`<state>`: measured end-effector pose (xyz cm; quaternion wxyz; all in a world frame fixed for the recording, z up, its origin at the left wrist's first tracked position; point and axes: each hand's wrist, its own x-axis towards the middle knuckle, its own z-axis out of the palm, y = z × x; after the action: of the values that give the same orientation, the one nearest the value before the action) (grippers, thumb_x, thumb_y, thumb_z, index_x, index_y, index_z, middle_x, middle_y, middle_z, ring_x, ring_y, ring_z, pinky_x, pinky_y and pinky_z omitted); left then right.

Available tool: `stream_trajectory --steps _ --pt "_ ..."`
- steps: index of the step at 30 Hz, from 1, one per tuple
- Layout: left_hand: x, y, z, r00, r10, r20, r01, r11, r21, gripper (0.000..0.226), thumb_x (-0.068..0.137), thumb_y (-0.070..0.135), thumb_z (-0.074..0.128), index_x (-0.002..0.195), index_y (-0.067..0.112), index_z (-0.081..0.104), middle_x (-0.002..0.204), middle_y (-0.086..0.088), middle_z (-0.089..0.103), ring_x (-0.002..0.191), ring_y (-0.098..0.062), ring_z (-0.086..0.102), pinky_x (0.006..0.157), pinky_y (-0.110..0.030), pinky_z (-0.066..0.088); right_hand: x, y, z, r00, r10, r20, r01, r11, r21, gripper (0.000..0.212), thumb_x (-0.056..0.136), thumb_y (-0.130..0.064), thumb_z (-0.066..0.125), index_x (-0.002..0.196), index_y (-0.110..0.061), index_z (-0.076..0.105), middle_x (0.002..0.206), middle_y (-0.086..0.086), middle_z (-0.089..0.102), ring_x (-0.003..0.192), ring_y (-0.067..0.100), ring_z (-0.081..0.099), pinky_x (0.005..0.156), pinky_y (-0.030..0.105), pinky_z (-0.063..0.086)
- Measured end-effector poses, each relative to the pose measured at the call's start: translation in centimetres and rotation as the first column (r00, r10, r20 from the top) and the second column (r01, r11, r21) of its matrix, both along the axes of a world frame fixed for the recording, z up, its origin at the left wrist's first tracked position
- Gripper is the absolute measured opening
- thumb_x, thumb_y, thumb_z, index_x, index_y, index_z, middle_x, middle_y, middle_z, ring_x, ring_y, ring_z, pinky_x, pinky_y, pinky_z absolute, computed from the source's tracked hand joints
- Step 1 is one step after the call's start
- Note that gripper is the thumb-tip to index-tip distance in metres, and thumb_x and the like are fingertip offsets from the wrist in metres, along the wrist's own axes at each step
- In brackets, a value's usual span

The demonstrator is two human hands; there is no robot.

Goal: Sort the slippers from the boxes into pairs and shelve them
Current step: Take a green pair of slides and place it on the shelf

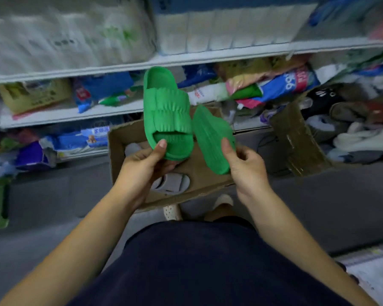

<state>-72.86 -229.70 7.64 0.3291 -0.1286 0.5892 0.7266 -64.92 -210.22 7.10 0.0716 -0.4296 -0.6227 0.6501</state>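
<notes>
My left hand [145,166] grips the toe end of a bright green ribbed slipper [167,107], held upright with its strap facing me. My right hand [244,164] holds a second green slipper [212,138], turned so its sole shows, thumb pressed on it. The two slippers hang side by side, close together, above an open cardboard box [117,140] on the floor. Inside that box lies a grey slipper [171,183], partly hidden by my left hand.
White shelves [75,71] run across the back, stacked with tissue packs and bagged goods. A second cardboard box [296,138] at the right holds several dark and pale slippers. Grey floor lies to the left and right of the boxes. My feet show under the box.
</notes>
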Motion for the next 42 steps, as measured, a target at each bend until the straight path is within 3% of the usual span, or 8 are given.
stream_trajectory --steps 3,7,14,17,22,28,33,42 --pt "1.2 2.5 2.1 0.995 -0.096 -0.038 0.098 0.994 0.046 0.037 0.1 0.029 0.055 0.113 -0.004 0.068 0.11 -0.017 0.076 0.102 -0.024 0.074 0.088 -0.033 0.06 2.4 1.1 1.5 0.992 -0.017 -0.128 0.021 0.999 0.028 0.052 0.075 -0.059 0.067 0.086 -0.008 0.062 0.076 0.001 0.055 0.073 0.011 0.05 0.066 0.026 0.041" --pt "4.1 6.5 4.0 0.978 -0.194 -0.078 0.202 0.973 0.109 0.04 0.104 0.03 0.046 0.124 0.002 0.065 0.124 -0.015 0.072 0.121 -0.031 0.066 0.107 -0.051 0.048 6.1 2.6 2.6 0.973 -0.028 -0.229 0.023 0.999 -0.024 0.036 0.081 -0.053 0.07 0.087 -0.02 0.058 0.082 -0.003 0.053 0.078 0.008 0.047 0.071 0.024 0.04" --pt "10.8 14.6 5.7 0.939 -0.315 -0.138 0.329 0.939 0.097 0.041 0.105 0.029 0.043 0.133 0.004 0.06 0.126 -0.01 0.072 0.121 -0.025 0.066 0.11 -0.053 0.045 13.5 8.5 3.9 0.924 -0.266 -0.274 0.253 0.964 -0.083 0.024 0.087 -0.036 0.074 0.088 -0.017 0.059 0.096 0.001 0.066 0.096 0.019 0.065 0.097 0.05 0.054" --pt "14.7 18.3 6.0 0.943 -0.31 -0.12 0.323 0.939 0.115 0.041 0.106 0.031 0.045 0.132 0.004 0.061 0.126 -0.012 0.071 0.119 -0.028 0.067 0.107 -0.047 0.049 17.6 11.9 4.7 0.925 -0.302 -0.229 0.319 0.947 0.041 0.032 0.074 -0.053 0.079 0.082 -0.025 0.067 0.086 0.004 0.07 0.087 0.019 0.065 0.09 0.047 0.055" --pt "21.1 25.3 7.0 0.938 -0.307 -0.161 0.335 0.921 0.2 0.04 0.105 0.028 0.043 0.134 0.006 0.06 0.128 -0.009 0.071 0.121 -0.024 0.066 0.102 -0.04 0.053 23.6 18.8 6.2 0.787 -0.526 -0.323 0.522 0.846 -0.107 0.004 0.096 -0.012 0.065 0.095 -0.011 0.069 0.099 0.006 0.073 0.092 0.013 0.072 0.084 0.037 0.061" --pt "24.8 32.4 8.2 0.938 -0.272 -0.216 0.325 0.908 0.265 0.046 0.098 0.031 0.05 0.133 0.002 0.06 0.129 -0.015 0.069 0.124 -0.03 0.064 0.111 -0.049 0.044 27.5 26.9 8.8 0.67 -0.616 -0.416 0.517 0.788 -0.334 0.061 0.097 0.002 0.058 0.15 -0.016 0.035 0.116 -0.004 0.063 0.114 0.018 0.064 0.084 0.034 0.06" --pt "24.8 37.2 11.2 0.926 -0.257 -0.276 0.334 0.899 0.284 0.036 0.102 0.025 0.044 0.125 0.006 0.063 0.121 -0.01 0.073 0.116 -0.024 0.069 0.1 -0.038 0.054 27.6 32.3 11.5 0.618 -0.647 -0.446 0.418 0.751 -0.51 0.039 0.097 0.005 0.055 0.133 -0.007 0.05 0.127 0.015 0.064 0.116 0.03 0.065 0.087 0.04 0.059" --pt "18.8 50.2 17.0 0.891 -0.237 -0.388 0.379 0.858 0.347 0.034 0.104 0.019 0.045 0.126 -0.002 0.061 0.119 -0.017 0.073 0.111 -0.029 0.071 0.094 -0.037 0.058 21.2 44.9 18.1 0.541 -0.553 -0.634 0.335 0.833 -0.44 0.05 0.09 0.004 0.065 0.136 -0.007 0.05 0.123 0.014 0.069 0.11 0.028 0.069 0.083 0.038 0.061"
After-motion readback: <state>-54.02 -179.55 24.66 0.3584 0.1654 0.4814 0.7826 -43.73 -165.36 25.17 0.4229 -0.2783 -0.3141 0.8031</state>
